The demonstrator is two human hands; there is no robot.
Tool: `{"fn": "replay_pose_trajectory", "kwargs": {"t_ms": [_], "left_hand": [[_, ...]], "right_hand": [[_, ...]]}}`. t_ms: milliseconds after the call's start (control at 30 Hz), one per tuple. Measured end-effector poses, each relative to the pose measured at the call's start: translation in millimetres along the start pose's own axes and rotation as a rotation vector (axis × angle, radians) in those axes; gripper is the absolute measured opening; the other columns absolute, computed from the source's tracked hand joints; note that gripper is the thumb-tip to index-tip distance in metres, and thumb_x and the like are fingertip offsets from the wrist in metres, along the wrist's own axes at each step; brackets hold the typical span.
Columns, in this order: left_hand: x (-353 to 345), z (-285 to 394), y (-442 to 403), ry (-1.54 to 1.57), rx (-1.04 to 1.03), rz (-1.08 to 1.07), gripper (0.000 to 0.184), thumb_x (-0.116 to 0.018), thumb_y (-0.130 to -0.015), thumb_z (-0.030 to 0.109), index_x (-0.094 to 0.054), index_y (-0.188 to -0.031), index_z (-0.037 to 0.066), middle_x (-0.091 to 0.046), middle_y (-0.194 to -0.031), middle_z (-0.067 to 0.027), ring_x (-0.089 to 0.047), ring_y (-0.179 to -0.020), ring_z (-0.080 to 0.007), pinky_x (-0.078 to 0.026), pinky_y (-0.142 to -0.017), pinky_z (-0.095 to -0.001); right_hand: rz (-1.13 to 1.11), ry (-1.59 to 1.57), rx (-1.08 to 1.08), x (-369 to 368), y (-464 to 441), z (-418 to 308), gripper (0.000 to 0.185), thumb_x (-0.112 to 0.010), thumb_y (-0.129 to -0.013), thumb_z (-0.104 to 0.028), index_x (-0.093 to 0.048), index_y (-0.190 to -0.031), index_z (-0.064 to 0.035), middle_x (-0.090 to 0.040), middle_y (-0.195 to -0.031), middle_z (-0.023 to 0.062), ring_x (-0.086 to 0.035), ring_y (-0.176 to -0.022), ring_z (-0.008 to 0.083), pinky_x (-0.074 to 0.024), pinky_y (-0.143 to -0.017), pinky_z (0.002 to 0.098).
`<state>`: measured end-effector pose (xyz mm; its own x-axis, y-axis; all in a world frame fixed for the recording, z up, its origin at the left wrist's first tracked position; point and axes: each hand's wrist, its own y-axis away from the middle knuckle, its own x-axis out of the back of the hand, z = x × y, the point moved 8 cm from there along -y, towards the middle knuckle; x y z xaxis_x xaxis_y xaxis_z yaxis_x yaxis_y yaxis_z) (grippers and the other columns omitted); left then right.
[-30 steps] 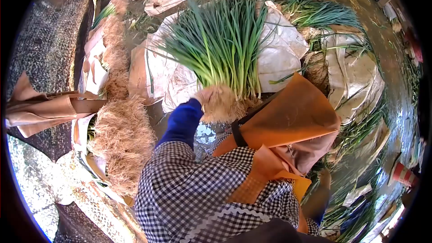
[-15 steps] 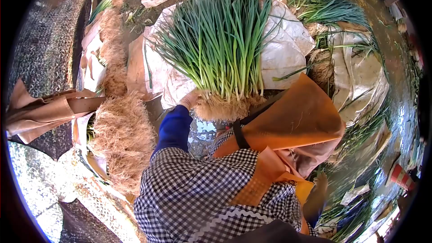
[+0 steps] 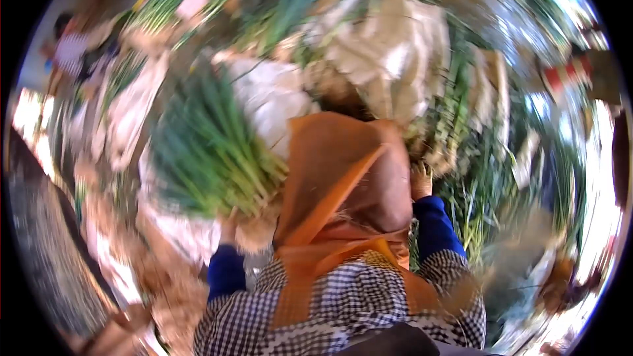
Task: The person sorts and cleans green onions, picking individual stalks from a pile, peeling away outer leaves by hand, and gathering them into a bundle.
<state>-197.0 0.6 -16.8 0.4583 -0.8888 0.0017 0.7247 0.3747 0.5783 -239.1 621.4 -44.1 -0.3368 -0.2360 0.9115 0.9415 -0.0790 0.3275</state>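
Observation:
A large bunch of spring onions [image 3: 211, 145] lies to my left on a white sheet [image 3: 270, 99], green tops pointing away and pale roots [image 3: 260, 227] toward me. My left hand [image 3: 228, 227] touches the root end at its left side; blur hides the fingers. On the other side of my lap, my right hand [image 3: 422, 181] reaches to a loose pile of spring onions [image 3: 468, 204]. Its fingers look stretched out beside some roots [image 3: 440, 158], with nothing visible in them. An orange apron [image 3: 343, 178] covers my knees between the two hands.
Ahead, a cream sheet [image 3: 395, 53] covers more onions. Other bunches lie at the back, including green tops [image 3: 303, 0]. Brown roots [image 3: 168, 290] line the lower left. A person [image 3: 72, 49] is at the far left. A red-and-white object [image 3: 567, 76] stands at right.
My view has swung right, so the big bunch now appears farther left. My right hand and sleeve have come into clear view at the right-hand pile. My left hand stays by the bunch's roots.

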Motion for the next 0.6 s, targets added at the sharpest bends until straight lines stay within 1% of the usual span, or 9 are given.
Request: {"fn": "replay_pose_trajectory", "kwargs": {"t_ms": [67, 100, 133, 233, 400, 467, 500, 533, 600], "left_hand": [[67.1, -35.5, -34.4, -1.431, -0.732, -0.128, 0.043, -0.046, -0.085, 0.003, -0.045, -0.127, 0.013, -0.024, -0.140, -0.0191, -0.030, -0.126, -0.0318, -0.030, -0.102, -0.0329], [74.7, -29.8, -43.3, -1.570, -0.518, -0.121, 0.044, -0.048, -0.085, 0.005, -0.044, -0.128, 0.011, -0.024, -0.140, -0.0195, -0.029, -0.126, -0.0322, -0.029, -0.102, -0.0332], [87.6, -28.2, -51.4, -1.720, -0.300, -0.131, 0.045, -0.050, -0.084, 0.008, -0.042, -0.129, 0.010, -0.024, -0.140, -0.0199, -0.029, -0.126, -0.0326, -0.029, -0.102, -0.0335], [58.0, 44.1, -14.4, -0.803, -0.163, 0.284, 0.061, -0.062, -0.078, 0.021, -0.036, -0.130, -0.001, -0.029, -0.137, -0.0196, -0.032, -0.123, -0.0324, -0.028, -0.101, -0.0339], [-55.3, 106.0, -24.9, -0.883, -0.500, 0.160, 0.047, -0.059, -0.080, 0.015, -0.044, -0.122, -0.002, -0.041, -0.127, -0.0183, -0.040, -0.117, -0.0296, -0.029, -0.100, -0.0353], [-124.7, 133.5, -35.2, -0.987, -0.774, -0.030, 0.037, -0.056, -0.081, 0.011, -0.050, -0.115, -0.003, -0.048, -0.121, -0.0174, -0.044, -0.112, -0.0286, -0.031, -0.098, -0.0352], [-174.8, 157.4, -16.7, -0.863, -0.774, -0.124, 0.031, -0.053, -0.083, 0.008, -0.052, -0.112, -0.003, -0.048, -0.120, -0.0165, -0.045, -0.110, -0.0266, -0.033, -0.096, -0.0340], [-207.7, 165.2, -24.4, -0.700, -0.706, -0.230, 0.029, -0.051, -0.084, 0.009, -0.053, -0.110, -0.003, -0.049, -0.118, -0.0157, -0.047, -0.107, -0.0249, -0.036, -0.093, -0.0321], [-296.9, 207.0, 35.4, -0.781, -0.869, -0.264, 0.028, -0.050, -0.086, 0.012, -0.054, -0.110, -0.001, -0.053, -0.113, -0.0111, -0.052, -0.099, -0.0186, -0.039, -0.089, -0.0285]], "right_hand": [[-0.308, -0.132, -0.188, -103.6, 78.1, 71.2, 0.032, -0.046, -0.081, -0.026, -0.060, -0.108, -0.0186, -0.043, -0.131, 0.0049, -0.029, -0.128, 0.0221, -0.0171, -0.102, 0.0554], [-0.198, 0.013, -0.266, -150.9, 125.8, 110.1, 0.030, -0.050, -0.080, -0.027, -0.062, -0.105, -0.0167, -0.049, -0.124, 0.0093, -0.041, -0.119, 0.0252, -0.0300, -0.098, 0.0505], [-0.212, -0.466, -0.808, -52.4, 192.6, 133.9, 0.027, -0.053, -0.078, -0.025, -0.064, -0.100, -0.0116, -0.059, -0.108, 0.0141, -0.055, -0.102, 0.0299, -0.0428, -0.088, 0.0433], [-0.459, -0.438, -1.076, -101.7, 351.6, 187.2, 0.030, -0.053, -0.077, -0.028, -0.063, -0.099, -0.0100, -0.059, -0.106, 0.0149, -0.056, -0.099, 0.0301, -0.0451, -0.084, 0.0405], [-0.794, -0.430, -0.963, -118.9, 421.2, 193.1, 0.036, -0.052, -0.076, -0.035, -0.063, -0.097, -0.0073, -0.060, -0.102, 0.0164, -0.059, -0.094, 0.0306, -0.0488, -0.078, 0.0357], [-0.669, -0.198, -0.380, -51.7, 293.2, 170.1, 0.032, -0.048, -0.078, -0.030, -0.064, -0.085, -0.0035, -0.063, -0.092, 0.0174, -0.061, -0.086, 0.0290, -0.0502, -0.073, 0.0358], [-0.526, -0.436, -0.490, -64.6, 235.5, 178.6, 0.023, -0.051, -0.076, -0.024, -0.066, -0.078, -0.0066, -0.064, -0.086, 0.0161, -0.062, -0.080, 0.0320, -0.0506, -0.067, 0.0404], [-0.347, -0.358, -0.401, 47.4, 169.6, 165.6, 0.027, -0.043, -0.084, -0.023, -0.063, -0.079, -0.0061, -0.063, -0.085, 0.0140, -0.061, -0.075, 0.0282, -0.0502, -0.068, 0.0380], [0.102, -0.707, -0.523, 107.6, 84.9, 168.9, 0.030, -0.049, -0.084, -0.038, -0.063, -0.081, -0.0120, -0.063, -0.084, 0.0125, -0.061, -0.076, 0.0289, -0.0485, -0.066, 0.0392]]}}
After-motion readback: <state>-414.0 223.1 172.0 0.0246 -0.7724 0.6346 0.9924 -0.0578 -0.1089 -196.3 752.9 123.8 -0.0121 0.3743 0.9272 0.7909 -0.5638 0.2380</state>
